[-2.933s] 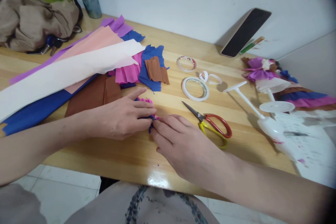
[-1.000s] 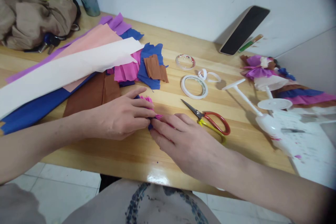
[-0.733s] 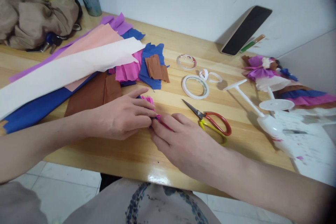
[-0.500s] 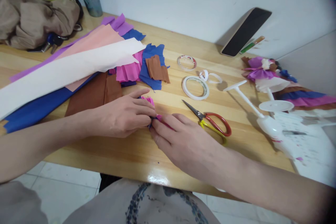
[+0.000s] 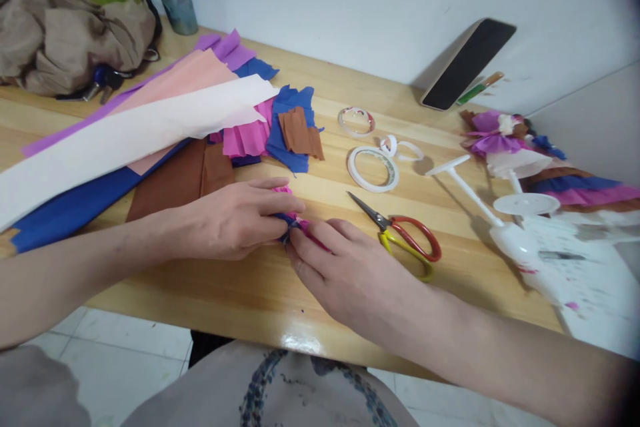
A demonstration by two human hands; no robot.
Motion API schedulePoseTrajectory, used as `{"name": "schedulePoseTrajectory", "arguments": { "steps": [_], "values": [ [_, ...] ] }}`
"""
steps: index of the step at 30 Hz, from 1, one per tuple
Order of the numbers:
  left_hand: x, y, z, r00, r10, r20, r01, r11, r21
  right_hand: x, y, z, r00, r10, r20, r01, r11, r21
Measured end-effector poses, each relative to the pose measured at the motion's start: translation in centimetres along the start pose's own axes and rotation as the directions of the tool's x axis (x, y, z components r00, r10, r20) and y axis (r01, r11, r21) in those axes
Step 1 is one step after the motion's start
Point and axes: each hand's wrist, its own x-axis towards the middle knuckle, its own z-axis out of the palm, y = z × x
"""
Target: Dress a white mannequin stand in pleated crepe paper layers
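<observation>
Between my hands, near the front of the wooden table, is a small gathered bundle of pink and blue crepe paper (image 5: 299, 221). My left hand (image 5: 245, 219) has its fingers bent round the bundle's left side, and they hide much of it. My right hand (image 5: 340, 260) pinches the bundle's right end between thumb and fingers. Scissors with red and yellow handles (image 5: 395, 225) lie partly open to the right of my right hand. Beyond them are a roll of white tape (image 5: 352, 170) and a clear tape ring (image 5: 341, 121).
Long crepe paper strips, white (image 5: 145, 121), blue (image 5: 95, 199) and brown (image 5: 170, 180), cover the left side. Cut pieces (image 5: 300, 130) lie at the middle back. A white stand (image 5: 475, 195), a phone (image 5: 467, 63) and finished paper flowers (image 5: 495, 130) are at right.
The fingers of my left hand have shifted slightly and extend a little further over the bundle, with more blue paper showing. My right hand keeps its pinch almost unmoved.
</observation>
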Motion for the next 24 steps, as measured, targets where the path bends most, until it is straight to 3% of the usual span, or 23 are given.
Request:
{"name": "schedulePoseTrajectory", "arguments": {
  "steps": [15, 24],
  "values": [
    [0.17, -0.05, -0.24, 0.995, 0.017, 0.096, -0.023, 0.998, 0.055, -0.18, -0.21, 0.33, 0.997, 0.024, -0.067, -0.021, 0.999, 0.037],
    [0.04, 0.01, -0.23, 0.999, 0.04, 0.008, -0.04, 0.997, 0.066, -0.89, -0.08, -0.2, 0.992, 0.026, -0.121, -0.025, 1.0, 0.006]
  ]
}}
